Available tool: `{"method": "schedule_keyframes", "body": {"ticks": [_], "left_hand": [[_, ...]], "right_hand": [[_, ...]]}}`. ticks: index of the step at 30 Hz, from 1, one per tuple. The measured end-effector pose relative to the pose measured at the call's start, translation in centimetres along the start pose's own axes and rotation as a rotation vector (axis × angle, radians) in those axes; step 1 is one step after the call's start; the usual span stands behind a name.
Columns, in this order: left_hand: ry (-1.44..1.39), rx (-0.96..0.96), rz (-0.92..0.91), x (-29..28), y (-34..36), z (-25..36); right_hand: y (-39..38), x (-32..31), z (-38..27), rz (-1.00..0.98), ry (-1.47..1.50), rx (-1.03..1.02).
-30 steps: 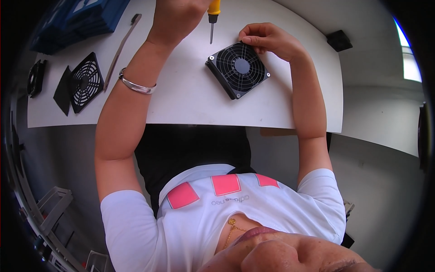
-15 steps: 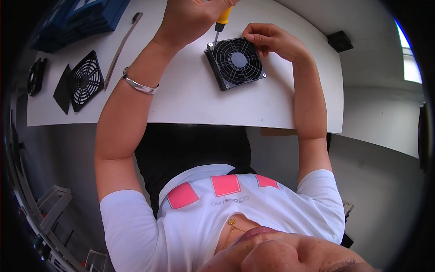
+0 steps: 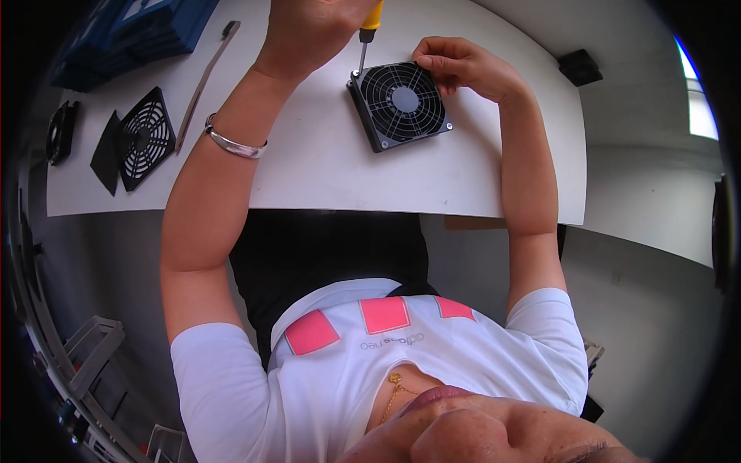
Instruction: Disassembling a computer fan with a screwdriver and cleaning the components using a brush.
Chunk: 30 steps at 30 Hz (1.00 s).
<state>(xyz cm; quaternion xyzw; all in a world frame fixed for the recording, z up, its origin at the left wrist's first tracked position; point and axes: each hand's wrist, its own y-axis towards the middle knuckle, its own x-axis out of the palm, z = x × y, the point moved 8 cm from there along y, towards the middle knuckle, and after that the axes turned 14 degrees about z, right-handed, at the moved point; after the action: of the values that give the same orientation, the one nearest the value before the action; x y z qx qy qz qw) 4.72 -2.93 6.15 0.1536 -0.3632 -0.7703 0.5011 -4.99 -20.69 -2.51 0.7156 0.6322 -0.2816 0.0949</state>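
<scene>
My left hand (image 3: 316, 31) grips a yellow-and-black screwdriver (image 3: 368, 23) upright, its steel tip at the screw on the top-left corner of a black square fan (image 3: 403, 104) with a guard over it. My right hand (image 3: 455, 65) pinches the fan's top-right corner, thumb on top. Off to my left lie a black fan grille (image 3: 147, 135), a dark flat sheet (image 3: 106, 154) partly under it, another fan (image 3: 62, 131) and a long, thin brush (image 3: 204, 81).
The white table (image 3: 309, 177) has blue bins (image 3: 139, 27) at the back left. A dark object (image 3: 579, 67) stands by its back right corner. A grey wheeled rack (image 3: 96, 347) is at the lower left, below table height.
The screwdriver tip has come down to the fan's top-left corner screw. My right hand and the fan have shifted slightly upward, and the fan has turned a little.
</scene>
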Motion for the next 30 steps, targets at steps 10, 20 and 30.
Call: {"method": "schedule_keyframes", "body": {"ticks": [10, 20, 30], "left_hand": [[-0.040, 0.017, -0.011, 0.0, 0.2, -0.2], [0.101, 0.101, -0.056, 0.6, 0.4, 0.8], [0.229, 0.212, -0.007, 0.2, 0.4, 2.2]], "right_hand": [[0.1, -0.1, 0.2, -0.039, 0.010, 0.012], [-0.4, -0.6, -3.9, 0.434, -0.129, -0.503], [-1.1, 3.6, -5.4, 0.365, 0.082, -0.445]]}}
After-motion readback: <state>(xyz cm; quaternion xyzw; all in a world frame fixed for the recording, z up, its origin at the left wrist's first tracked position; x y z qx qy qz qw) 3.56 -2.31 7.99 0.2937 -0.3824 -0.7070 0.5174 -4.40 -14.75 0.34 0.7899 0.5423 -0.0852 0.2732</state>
